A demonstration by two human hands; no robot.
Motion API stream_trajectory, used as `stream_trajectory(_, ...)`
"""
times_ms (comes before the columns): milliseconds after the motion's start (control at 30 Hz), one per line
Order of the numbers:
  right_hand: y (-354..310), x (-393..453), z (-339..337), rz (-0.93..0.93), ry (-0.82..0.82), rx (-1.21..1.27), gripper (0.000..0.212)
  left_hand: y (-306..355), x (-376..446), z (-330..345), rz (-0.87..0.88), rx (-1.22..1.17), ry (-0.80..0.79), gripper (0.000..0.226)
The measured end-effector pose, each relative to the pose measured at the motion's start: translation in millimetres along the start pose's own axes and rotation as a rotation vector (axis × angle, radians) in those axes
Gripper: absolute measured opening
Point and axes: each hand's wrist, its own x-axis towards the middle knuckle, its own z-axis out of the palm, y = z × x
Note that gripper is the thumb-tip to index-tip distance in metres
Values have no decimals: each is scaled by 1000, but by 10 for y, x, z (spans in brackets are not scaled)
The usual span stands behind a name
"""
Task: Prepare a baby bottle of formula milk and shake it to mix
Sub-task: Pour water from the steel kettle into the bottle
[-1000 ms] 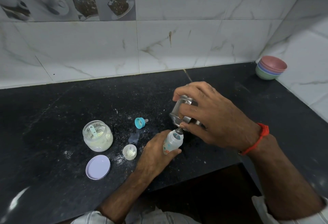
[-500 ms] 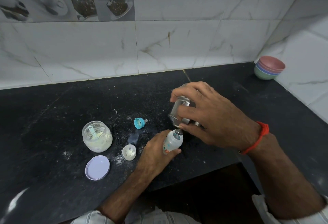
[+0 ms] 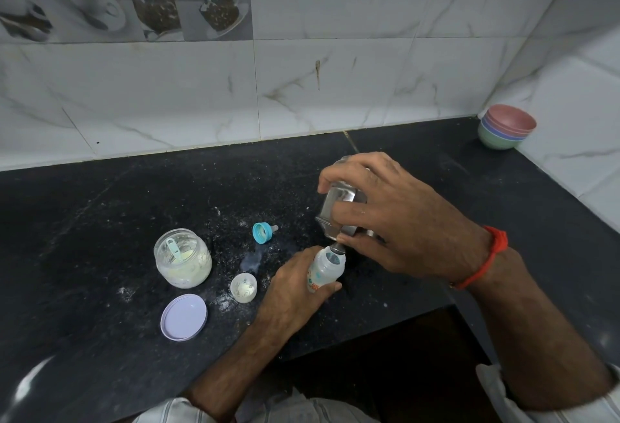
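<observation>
My left hand (image 3: 292,291) grips a small white baby bottle (image 3: 323,270) standing uncapped on the black counter (image 3: 100,208). My right hand (image 3: 399,218) holds a steel cup (image 3: 337,211) tilted steeply, its lip right over the bottle's mouth. The blue teat ring (image 3: 262,232) lies on its side to the left. An open jar of formula powder (image 3: 183,258) with a pale scoop inside stands further left. The bottle's clear cap (image 3: 243,287) sits upturned beside the jar.
The jar's lilac lid (image 3: 184,317) lies near the counter's front edge. Spilled powder and a small wet patch (image 3: 252,260) mark the counter. Stacked coloured bowls (image 3: 506,130) sit in the back right corner by the tiled wall. The counter has a recess below my arms.
The steel cup stays tilted over the bottle's mouth throughout. Both hands hold almost the same pose; nothing else on the counter has moved.
</observation>
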Motion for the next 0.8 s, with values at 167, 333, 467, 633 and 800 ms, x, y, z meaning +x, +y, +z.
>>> stream_trajectory(167, 11, -9, 16, -16, 10, -9, 15, 7, 8, -6, -7, -1, -2, 68)
stream_trajectory(333, 69, -40, 95, 41, 35, 49, 16, 30, -2, -24, -11, -24, 4, 67)
stream_trajectory(467, 132, -109, 205, 155, 56, 202, 16, 58, -14, -59, -9, -46, 21, 67)
stream_trajectory(633, 212, -238, 415, 297, 103, 437, 15, 80, -26, -103, -23, -58, 29, 67)
stream_trajectory(800, 243, -355, 651, 464, 239, 666, 13, 68, -55, -129, -48, -67, 44, 66)
